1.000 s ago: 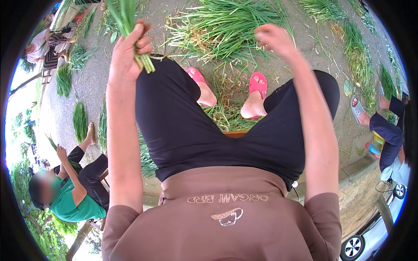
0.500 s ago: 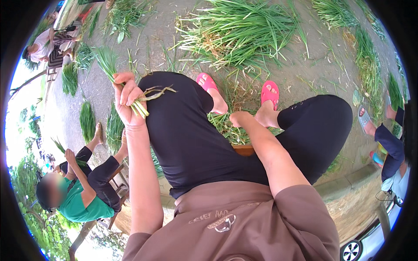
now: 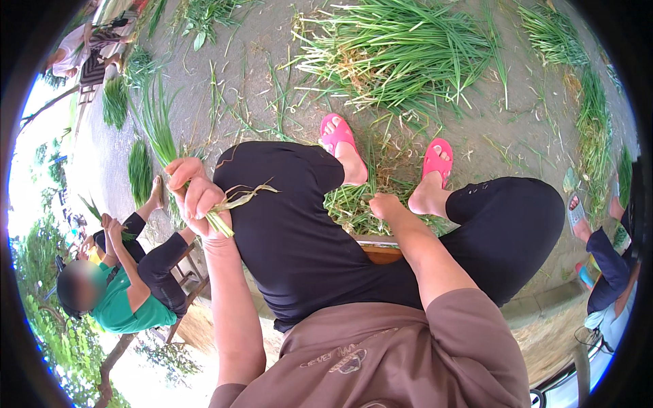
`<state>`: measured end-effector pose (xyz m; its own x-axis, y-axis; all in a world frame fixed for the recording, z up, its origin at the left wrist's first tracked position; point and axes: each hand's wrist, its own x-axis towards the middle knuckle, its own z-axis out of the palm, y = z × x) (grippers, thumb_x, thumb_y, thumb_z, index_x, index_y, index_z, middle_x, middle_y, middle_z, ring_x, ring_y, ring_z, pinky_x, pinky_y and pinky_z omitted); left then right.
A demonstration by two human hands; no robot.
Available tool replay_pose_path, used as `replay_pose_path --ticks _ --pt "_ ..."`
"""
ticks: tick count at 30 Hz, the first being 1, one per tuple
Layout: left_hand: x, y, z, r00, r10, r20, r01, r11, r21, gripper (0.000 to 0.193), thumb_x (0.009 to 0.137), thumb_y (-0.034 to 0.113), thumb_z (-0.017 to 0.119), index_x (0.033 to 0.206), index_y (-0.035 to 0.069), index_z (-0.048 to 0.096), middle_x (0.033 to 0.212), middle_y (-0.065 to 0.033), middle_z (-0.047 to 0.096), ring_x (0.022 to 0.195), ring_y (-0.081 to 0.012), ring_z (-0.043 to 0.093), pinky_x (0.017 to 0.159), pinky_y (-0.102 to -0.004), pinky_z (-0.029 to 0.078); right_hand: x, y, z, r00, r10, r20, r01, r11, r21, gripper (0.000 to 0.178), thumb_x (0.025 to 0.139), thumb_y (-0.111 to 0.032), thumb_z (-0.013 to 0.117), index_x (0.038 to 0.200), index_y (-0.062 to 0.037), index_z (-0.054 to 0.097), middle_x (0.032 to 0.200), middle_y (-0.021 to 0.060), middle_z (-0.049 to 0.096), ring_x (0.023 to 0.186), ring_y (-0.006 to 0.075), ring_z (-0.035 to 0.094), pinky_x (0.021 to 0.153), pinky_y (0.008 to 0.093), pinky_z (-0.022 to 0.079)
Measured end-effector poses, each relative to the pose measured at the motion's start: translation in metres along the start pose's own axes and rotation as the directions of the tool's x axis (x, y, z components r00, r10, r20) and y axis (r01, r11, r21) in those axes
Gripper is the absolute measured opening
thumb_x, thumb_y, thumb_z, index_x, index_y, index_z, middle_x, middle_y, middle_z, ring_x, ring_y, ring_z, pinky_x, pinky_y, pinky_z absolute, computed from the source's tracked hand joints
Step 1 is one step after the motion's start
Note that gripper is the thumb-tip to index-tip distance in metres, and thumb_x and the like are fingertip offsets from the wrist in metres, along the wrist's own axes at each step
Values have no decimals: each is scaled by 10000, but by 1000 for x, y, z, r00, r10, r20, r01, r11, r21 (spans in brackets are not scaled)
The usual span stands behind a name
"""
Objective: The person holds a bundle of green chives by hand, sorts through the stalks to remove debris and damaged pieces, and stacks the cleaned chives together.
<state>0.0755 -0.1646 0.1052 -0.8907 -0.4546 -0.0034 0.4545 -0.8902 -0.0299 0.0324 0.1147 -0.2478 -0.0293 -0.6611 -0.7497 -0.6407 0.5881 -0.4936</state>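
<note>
My left hand is wrapped around a bunch of green chives, beside my left knee. Their long leaves fan out up and away, while the pale cut-looking ends stick out below my fingers. From the same grip a withered, yellowish leaf trails across my dark trouser leg. Low between my feet, my right hand is closed, its fingertips pressed together over a heap of trimmings. Whatever it may be pinching is too small or hidden to name.
A big pile of chives lies on the pavement beyond my pink slippers. Tied-looking bundles rest at left. A person in a green top sits there, handling stalks. Another person's leg shows at right.
The whole view has shifted a little. My left hand, still gripping the chives, has come slightly nearer to me along the knee. My right hand stays low between my feet.
</note>
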Motion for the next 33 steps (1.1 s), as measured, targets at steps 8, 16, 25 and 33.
replay_pose_path --ticks 8,16,25,33 --pt "7 3 -4 999 -41 33 41 999 15 122 953 118 434 1036 35 466 889 -54 518 479 -122 437 472 -277 360 -5 -7 -36 975 9 -223 32 983 179 148 745 -79 577 868 -3 610 935 197 639 904 364 616 756 454 491" --pt "8 -13 -5 990 -103 98 93 991 100 178 958 127 456 1102 28 485 923 -43 495 543 -76 422 512 -240 371 -49 -15 -80 927 204 -314 -137 965 222 306 757 -95 563 1041 -4 495 983 234 624 950 393 599 800 456 482" --pt "16 -32 -21 997 -72 3 62 884 463 165 898 130 578 1061 103 569 925 -37 570 562 -47 384 497 -180 349 -138 -66 -166 918 211 -336 -188 977 101 346 717 -87 589 1059 -38 596 1027 208 631 988 353 606 809 445 488" --pt "21 -78 4 995 -91 -41 97 783 615 201 914 232 566 1067 102 556 891 -25 545 564 -70 393 511 -216 354 -239 -59 -215 618 125 -776 434 769 469 411 786 -64 560 1192 -8 530 899 140 637 756 218 599 625 331 470"
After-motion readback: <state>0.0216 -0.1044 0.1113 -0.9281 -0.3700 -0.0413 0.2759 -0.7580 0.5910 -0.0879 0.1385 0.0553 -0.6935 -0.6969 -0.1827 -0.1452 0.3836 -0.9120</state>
